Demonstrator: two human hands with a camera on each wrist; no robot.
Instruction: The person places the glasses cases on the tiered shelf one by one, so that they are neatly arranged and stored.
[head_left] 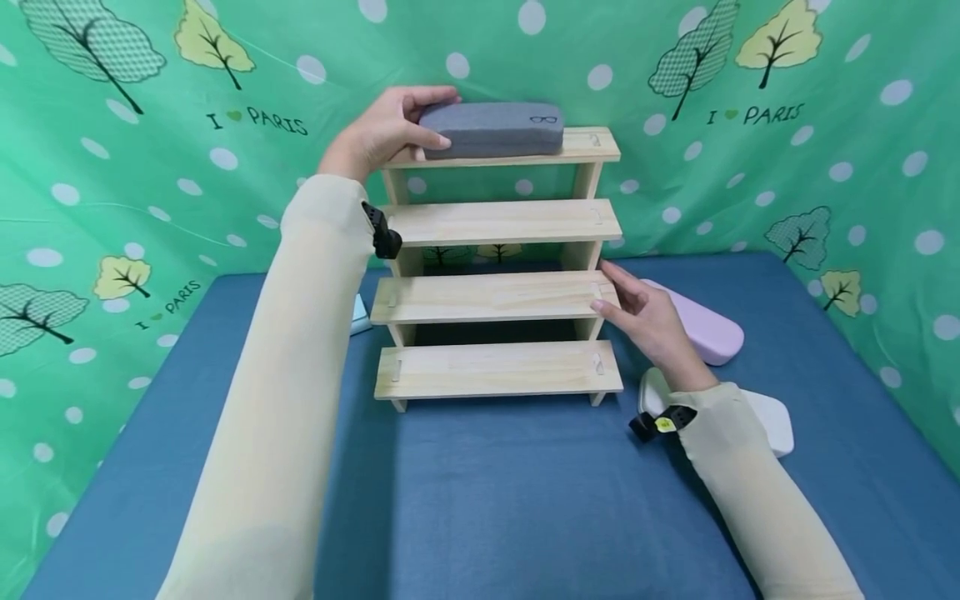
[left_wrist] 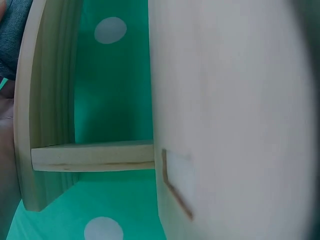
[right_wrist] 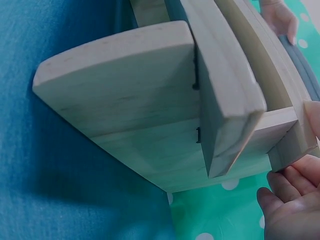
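A grey glasses case (head_left: 498,132) with a small spectacles print rests on the top board of a four-tier wooden step shelf (head_left: 495,221). My left hand (head_left: 390,125) grips the case's left end, thumb at the front and fingers over the back. Only an edge of the case (left_wrist: 12,42) shows in the left wrist view. My right hand (head_left: 648,321) holds the right end of the second board from the bottom between thumb and fingers. The right wrist view shows the shelf's side (right_wrist: 130,95), with right-hand fingers (right_wrist: 295,185) around a board's end.
Right of the shelf lie a lilac case (head_left: 701,325) and a white case (head_left: 768,421), partly hidden by the right wrist. A pale blue item (head_left: 359,317) peeks out at the left. Blue cloth (head_left: 495,500) covers the table; a green printed curtain (head_left: 465,33) hangs behind.
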